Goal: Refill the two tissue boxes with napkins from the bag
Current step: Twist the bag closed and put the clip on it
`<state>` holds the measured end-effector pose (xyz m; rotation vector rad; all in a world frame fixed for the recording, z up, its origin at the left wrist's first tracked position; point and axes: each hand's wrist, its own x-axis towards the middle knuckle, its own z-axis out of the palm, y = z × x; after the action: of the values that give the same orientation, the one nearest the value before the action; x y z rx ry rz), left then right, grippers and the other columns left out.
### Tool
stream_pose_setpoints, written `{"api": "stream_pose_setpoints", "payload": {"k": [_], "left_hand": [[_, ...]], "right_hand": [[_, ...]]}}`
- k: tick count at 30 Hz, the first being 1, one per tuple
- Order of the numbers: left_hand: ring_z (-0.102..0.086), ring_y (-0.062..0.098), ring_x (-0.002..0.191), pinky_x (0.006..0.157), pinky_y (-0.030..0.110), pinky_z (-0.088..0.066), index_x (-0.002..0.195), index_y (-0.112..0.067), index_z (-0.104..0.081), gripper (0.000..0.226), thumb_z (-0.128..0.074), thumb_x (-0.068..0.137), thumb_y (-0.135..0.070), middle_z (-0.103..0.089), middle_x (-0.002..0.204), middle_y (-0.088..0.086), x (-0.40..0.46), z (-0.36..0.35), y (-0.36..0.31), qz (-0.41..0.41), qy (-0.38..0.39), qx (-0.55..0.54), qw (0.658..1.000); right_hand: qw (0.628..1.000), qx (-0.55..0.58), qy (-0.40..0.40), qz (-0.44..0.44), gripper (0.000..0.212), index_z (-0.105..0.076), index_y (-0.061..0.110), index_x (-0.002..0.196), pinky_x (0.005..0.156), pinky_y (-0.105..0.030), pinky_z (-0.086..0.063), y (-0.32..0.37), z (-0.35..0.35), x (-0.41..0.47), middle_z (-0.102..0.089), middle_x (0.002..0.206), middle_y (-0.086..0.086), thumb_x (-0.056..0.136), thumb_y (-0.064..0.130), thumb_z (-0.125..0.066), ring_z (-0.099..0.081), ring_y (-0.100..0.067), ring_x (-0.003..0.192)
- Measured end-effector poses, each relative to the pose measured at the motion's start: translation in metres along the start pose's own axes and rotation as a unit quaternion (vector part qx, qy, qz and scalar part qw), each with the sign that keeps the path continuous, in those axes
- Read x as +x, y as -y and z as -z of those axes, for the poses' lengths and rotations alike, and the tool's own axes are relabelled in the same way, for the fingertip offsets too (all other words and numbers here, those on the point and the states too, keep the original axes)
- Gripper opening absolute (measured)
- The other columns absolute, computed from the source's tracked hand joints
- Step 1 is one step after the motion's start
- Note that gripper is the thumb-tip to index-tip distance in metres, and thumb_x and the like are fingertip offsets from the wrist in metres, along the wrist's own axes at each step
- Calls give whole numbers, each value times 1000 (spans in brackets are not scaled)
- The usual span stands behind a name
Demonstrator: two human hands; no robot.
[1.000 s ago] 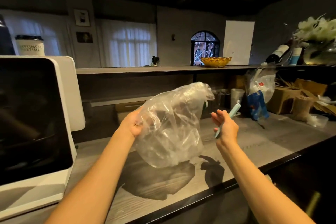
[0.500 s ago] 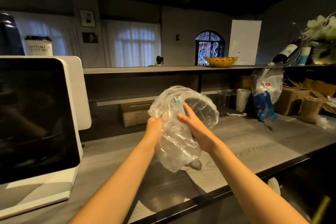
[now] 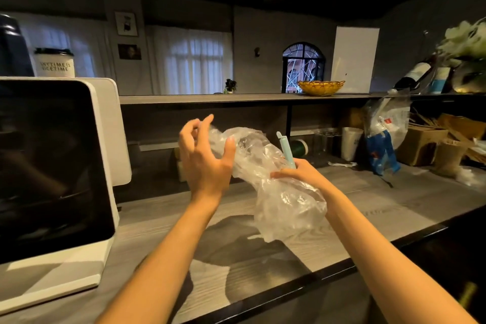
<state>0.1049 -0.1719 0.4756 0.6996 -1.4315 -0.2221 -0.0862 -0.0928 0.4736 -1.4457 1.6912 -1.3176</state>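
Note:
A crumpled clear plastic bag [image 3: 286,202] hangs above the grey wooden counter [image 3: 381,197], and I can make out nothing inside it. My right hand [image 3: 299,173] grips the bag's middle together with a pale teal clip [image 3: 285,150] that sticks up from the fist. My left hand [image 3: 202,158] is at the bag's upper end with fingers spread and loosely bent, the thumb touching the plastic. I see no tissue box and no napkins.
A white point-of-sale screen [image 3: 52,166] stands at the left on the counter. At the back right are a paper cup [image 3: 351,142], a hanging bag with blue print [image 3: 384,139] and cardboard boxes [image 3: 420,144]. A yellow basket [image 3: 320,87] sits on the upper shelf.
My right hand, with the teal clip, came to the bag and took hold of its middle. My left hand loosened and moved up to the bag's top end. The bag now lies stretched and tilted.

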Motion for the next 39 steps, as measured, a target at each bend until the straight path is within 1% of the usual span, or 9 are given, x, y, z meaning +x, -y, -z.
{"api": "stream_pose_setpoints", "payload": {"k": [4,8,11,17,22,27,30,35,39], "left_hand": [[-39,7,127,104,26,-37,140,-14,-53,78,-43,87,-70,-49,142,8,18,6,-16,-179,86,-36,979],[-34,2,140,119,43,-32,154,-38,-28,110,-38,63,-98,-35,157,-12,13,-7,-17,-32,490,-93,866],[-46,0,133,110,27,-42,142,-51,-43,91,-54,62,-91,-48,145,-25,-10,-13,-8,49,549,-204,809],[-62,34,83,77,48,-54,97,-6,-72,47,-75,78,-49,-70,92,16,-23,-20,8,255,397,-276,837],[-64,36,116,99,54,-51,133,-10,-56,65,-75,82,-45,-65,127,20,-40,-27,-6,341,382,-438,739],[-67,28,108,92,55,-55,132,-25,-50,114,-83,36,-79,-66,119,9,-66,-43,-20,408,249,-330,814],[-67,25,99,90,50,-56,119,-23,-56,68,-81,67,-59,-67,109,6,-62,-39,-8,450,199,-277,825],[-67,20,97,74,29,-58,121,-14,-60,45,-77,85,-34,-68,110,5,-39,-30,18,437,56,-211,872],[-71,20,91,77,35,-59,109,-21,-67,34,-71,87,-46,-73,102,6,-48,-41,-1,424,104,-265,860]], "right_hand": [[997,-43,46,46,10,-66,12,81,67,-13,-49,8,9,-5,-62,79,1,81,7,-75,-60,-11,75],[992,16,88,92,36,-71,15,93,77,-21,-53,13,18,-11,-71,87,0,60,28,-78,-68,-12,84],[990,31,61,122,27,-72,11,98,79,-23,-55,17,20,-11,-71,92,-3,72,14,-78,-68,-14,89],[986,32,-112,119,20,-73,15,81,65,-20,-51,13,17,-16,-71,76,1,76,-4,-74,-67,-5,69],[948,62,-291,112,17,-64,15,87,66,-26,-55,0,-19,-12,-64,84,-5,78,2,-71,-63,-17,77],[950,258,-176,0,11,-62,19,96,66,-20,-53,2,-53,-17,-64,95,-5,88,20,-69,-64,-24,99],[924,370,-46,-84,42,-68,9,111,82,-41,-55,5,-45,-25,-70,107,-14,87,43,-62,-65,-30,102],[948,245,-200,46,24,-69,25,112,64,-27,-40,15,-30,-36,-71,112,0,91,33,-63,-66,-10,99],[973,179,-110,100,33,-55,37,125,70,-14,-51,8,-76,-39,-65,114,10,93,40,-60,-63,-2,102]]}}
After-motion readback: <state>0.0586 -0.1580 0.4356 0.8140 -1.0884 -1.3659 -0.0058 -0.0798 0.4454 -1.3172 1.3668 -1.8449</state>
